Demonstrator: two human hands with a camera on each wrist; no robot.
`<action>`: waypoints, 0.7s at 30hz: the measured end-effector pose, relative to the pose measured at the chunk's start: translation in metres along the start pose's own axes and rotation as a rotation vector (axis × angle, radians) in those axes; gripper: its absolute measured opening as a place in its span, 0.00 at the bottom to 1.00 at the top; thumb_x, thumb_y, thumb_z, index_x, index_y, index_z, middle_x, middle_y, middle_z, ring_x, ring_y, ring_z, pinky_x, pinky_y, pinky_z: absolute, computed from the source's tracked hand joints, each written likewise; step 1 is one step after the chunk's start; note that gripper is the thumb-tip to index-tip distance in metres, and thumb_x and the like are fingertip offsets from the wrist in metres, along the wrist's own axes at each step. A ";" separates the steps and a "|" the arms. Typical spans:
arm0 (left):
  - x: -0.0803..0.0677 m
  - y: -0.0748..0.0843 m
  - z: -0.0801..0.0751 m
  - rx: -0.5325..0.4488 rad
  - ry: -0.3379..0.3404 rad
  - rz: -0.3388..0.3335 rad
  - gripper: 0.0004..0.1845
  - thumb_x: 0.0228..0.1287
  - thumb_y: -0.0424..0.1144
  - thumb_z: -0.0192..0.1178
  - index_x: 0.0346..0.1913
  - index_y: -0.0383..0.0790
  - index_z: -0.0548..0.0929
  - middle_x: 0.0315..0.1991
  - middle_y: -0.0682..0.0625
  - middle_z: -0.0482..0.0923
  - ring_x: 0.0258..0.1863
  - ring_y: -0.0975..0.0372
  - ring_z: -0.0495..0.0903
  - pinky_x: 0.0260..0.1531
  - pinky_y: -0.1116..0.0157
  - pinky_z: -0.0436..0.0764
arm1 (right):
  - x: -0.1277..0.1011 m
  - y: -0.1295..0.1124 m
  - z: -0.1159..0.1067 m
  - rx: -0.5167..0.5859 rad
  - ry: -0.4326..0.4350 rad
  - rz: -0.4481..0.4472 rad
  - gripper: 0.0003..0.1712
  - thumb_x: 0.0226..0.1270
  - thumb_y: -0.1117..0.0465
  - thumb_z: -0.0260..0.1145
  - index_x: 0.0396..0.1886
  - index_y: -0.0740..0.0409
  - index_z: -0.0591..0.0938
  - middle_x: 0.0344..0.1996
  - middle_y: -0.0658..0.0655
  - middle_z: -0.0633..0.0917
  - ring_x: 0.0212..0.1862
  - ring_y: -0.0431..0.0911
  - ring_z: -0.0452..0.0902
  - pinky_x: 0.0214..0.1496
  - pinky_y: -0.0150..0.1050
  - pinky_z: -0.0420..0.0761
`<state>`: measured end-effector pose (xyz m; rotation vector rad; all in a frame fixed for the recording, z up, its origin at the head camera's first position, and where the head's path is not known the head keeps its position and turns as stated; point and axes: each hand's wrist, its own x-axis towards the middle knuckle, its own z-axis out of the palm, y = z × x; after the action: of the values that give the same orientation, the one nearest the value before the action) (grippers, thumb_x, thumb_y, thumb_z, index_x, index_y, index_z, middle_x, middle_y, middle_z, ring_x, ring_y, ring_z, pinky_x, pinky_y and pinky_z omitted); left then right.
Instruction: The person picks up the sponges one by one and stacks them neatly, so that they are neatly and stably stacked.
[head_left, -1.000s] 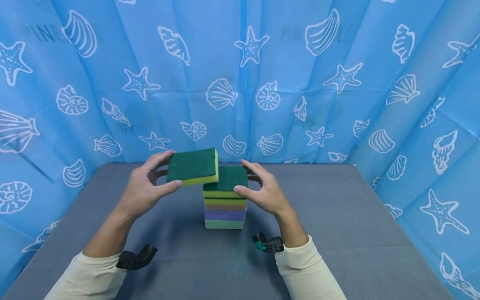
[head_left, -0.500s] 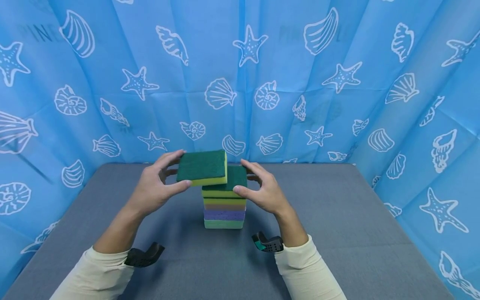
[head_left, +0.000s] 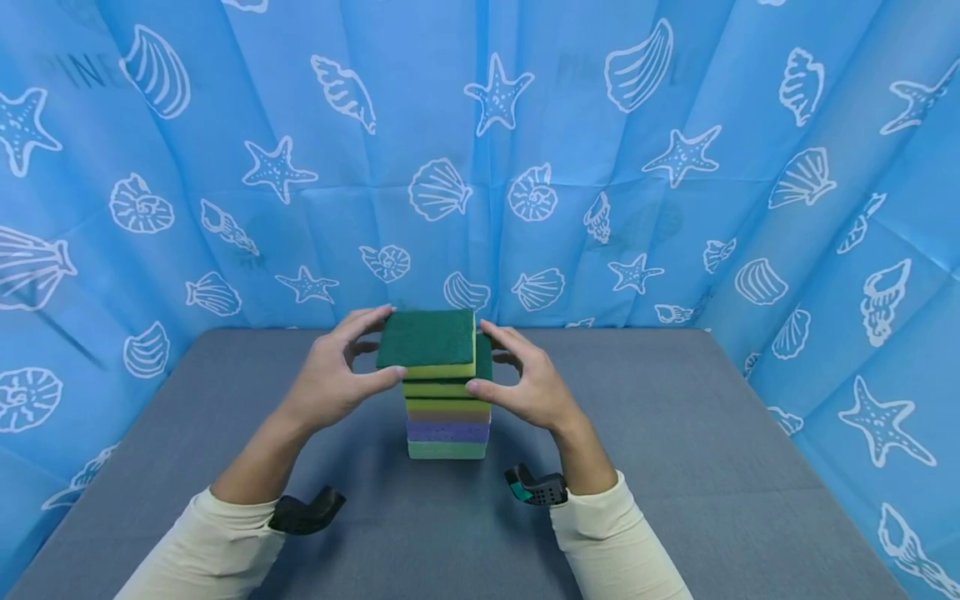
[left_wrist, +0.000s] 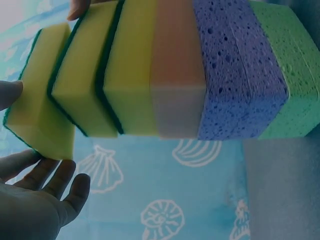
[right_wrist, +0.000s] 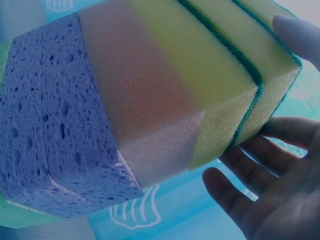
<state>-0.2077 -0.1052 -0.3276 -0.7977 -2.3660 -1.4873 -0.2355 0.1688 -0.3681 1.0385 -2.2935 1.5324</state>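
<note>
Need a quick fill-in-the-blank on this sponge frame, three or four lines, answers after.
1. The left hand holds a yellow sponge with a dark ____ scouring top.
2. The bottom sponge of the stack is ____.
3. The sponge above it is ____.
4. The right hand touches the stack's ____ sponge.

Missing words: green; green; purple; top

Green-topped yellow sponge (head_left: 427, 346), level, offset left atop sponge stack (head_left: 448, 412)
</note>
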 end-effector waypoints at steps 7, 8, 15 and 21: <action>0.002 0.002 0.006 0.003 0.002 0.011 0.38 0.58 0.31 0.68 0.70 0.33 0.64 0.64 0.42 0.66 0.61 0.51 0.66 0.54 0.46 0.69 | 0.000 -0.001 0.000 -0.010 -0.003 0.006 0.47 0.59 0.39 0.69 0.73 0.53 0.65 0.58 0.52 0.75 0.57 0.46 0.70 0.56 0.54 0.72; 0.002 0.002 0.007 0.001 0.001 0.014 0.37 0.58 0.31 0.68 0.70 0.32 0.64 0.64 0.41 0.66 0.61 0.51 0.66 0.54 0.46 0.69 | 0.000 -0.001 0.000 -0.012 -0.004 0.006 0.47 0.59 0.39 0.69 0.73 0.54 0.65 0.59 0.52 0.75 0.57 0.46 0.70 0.56 0.53 0.72; 0.003 0.001 0.011 0.002 0.002 0.015 0.38 0.57 0.31 0.69 0.70 0.33 0.65 0.64 0.42 0.66 0.60 0.51 0.66 0.54 0.47 0.70 | 0.000 -0.001 -0.001 0.000 -0.013 0.000 0.45 0.60 0.49 0.72 0.73 0.57 0.64 0.60 0.56 0.74 0.59 0.49 0.69 0.57 0.55 0.71; 0.005 0.002 0.013 0.008 0.006 0.016 0.38 0.57 0.32 0.69 0.70 0.33 0.65 0.63 0.42 0.66 0.60 0.51 0.66 0.54 0.47 0.71 | -0.001 -0.001 -0.001 -0.001 -0.010 -0.014 0.47 0.60 0.44 0.70 0.73 0.59 0.64 0.61 0.57 0.74 0.60 0.50 0.69 0.56 0.57 0.71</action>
<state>-0.2094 -0.0912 -0.3302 -0.8067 -2.3542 -1.4711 -0.2345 0.1698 -0.3671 1.0618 -2.2884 1.5245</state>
